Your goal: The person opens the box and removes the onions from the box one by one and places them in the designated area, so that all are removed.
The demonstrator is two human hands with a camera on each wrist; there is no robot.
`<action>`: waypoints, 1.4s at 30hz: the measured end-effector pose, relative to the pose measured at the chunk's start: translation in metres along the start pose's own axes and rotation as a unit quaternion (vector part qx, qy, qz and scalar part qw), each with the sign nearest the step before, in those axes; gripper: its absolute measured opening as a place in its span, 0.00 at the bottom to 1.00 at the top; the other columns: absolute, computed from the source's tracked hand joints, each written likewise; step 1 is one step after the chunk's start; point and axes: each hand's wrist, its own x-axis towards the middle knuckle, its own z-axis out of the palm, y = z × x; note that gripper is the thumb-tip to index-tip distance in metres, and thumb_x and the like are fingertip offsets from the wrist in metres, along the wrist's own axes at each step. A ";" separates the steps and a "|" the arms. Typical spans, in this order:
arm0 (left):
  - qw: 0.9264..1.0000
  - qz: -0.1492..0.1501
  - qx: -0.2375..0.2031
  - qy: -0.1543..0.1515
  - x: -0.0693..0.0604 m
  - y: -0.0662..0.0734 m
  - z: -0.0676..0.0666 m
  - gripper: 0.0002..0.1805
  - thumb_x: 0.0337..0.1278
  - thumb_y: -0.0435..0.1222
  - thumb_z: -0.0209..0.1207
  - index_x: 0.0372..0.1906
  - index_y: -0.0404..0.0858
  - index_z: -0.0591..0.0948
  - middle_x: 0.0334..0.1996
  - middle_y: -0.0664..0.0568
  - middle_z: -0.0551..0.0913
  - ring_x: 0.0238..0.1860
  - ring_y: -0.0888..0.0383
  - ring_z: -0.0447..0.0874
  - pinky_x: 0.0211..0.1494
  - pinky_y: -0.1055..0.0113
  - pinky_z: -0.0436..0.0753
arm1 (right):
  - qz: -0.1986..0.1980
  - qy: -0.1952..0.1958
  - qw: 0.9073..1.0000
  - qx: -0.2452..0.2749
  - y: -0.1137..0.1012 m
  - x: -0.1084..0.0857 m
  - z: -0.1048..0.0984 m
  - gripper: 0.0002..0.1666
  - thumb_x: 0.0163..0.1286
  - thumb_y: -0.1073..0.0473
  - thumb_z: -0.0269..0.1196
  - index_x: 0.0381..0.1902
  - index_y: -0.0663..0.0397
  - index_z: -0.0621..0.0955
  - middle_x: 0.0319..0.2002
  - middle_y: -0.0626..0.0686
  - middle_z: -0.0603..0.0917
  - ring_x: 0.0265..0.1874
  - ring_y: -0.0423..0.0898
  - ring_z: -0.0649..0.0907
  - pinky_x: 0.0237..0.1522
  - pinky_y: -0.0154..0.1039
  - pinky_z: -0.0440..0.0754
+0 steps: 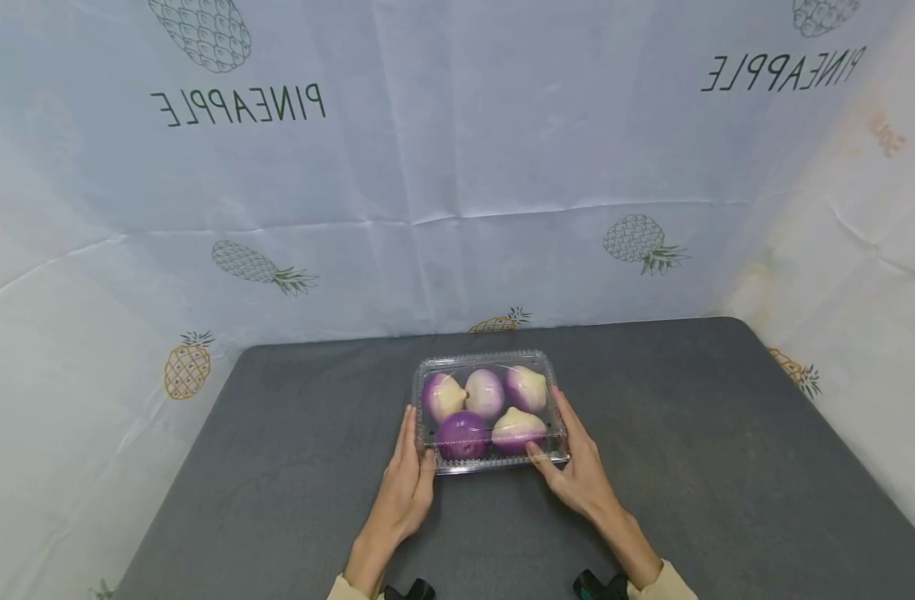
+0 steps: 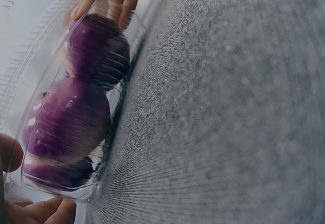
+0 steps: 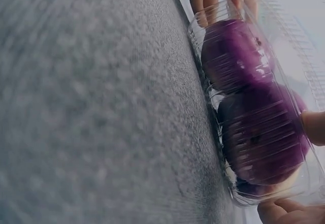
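A clear plastic clamshell box (image 1: 487,362), its lid down, holds several round purple-and-cream bulbs (image 1: 463,435) that look like onions or turnips. My left hand (image 1: 405,492) grips the box's left side, thumb near the front corner and fingers along the side. On the opposite side my right hand (image 1: 581,475) grips it too, with the thumb over the front right edge of the lid. Both wrist views show the box's ribbed front wall (image 2: 66,117) low over the tabletop; whether its base touches is hard to tell.
A dark grey table (image 1: 315,467) with rounded far corners lies under the box. Behind and beside it hangs a pale cloth (image 1: 457,167) printed with pineapples and mirrored lettering. Black wrist straps (image 1: 600,585) and cream sleeves (image 1: 663,583) show at the bottom edge.
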 end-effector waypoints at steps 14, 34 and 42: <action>1.000 -0.011 -0.006 -0.020 0.001 0.000 -0.002 0.36 0.80 0.37 0.44 0.82 0.30 0.45 0.82 0.37 0.48 0.75 0.36 0.65 0.71 0.37 0.69 | -0.050 -0.073 0.996 0.012 0.010 -0.001 -0.017 0.43 0.79 0.67 0.53 0.83 0.54 0.48 0.80 0.69 0.55 0.79 0.35 0.56 0.68 0.14 0.54; 0.998 -0.044 -0.018 -0.041 0.003 0.006 -0.011 0.43 0.73 0.38 0.53 0.82 0.32 0.45 0.83 0.38 0.45 0.81 0.41 0.52 0.78 0.44 0.58 | -0.048 -0.170 0.984 0.022 0.012 0.004 -0.032 0.45 0.79 0.64 0.55 0.83 0.55 0.44 0.81 0.71 0.42 0.82 0.37 0.40 0.70 0.14 0.43; 0.995 -0.047 -0.053 -0.064 0.005 0.001 -0.018 0.51 0.64 0.38 0.62 0.82 0.30 0.44 0.83 0.35 0.45 0.81 0.38 0.51 0.78 0.43 0.58 | -0.085 -0.185 0.978 -0.041 0.009 0.005 -0.036 0.33 0.73 0.63 0.64 0.68 0.50 0.61 0.77 0.82 0.45 0.74 0.78 0.56 0.64 0.70 0.68</action>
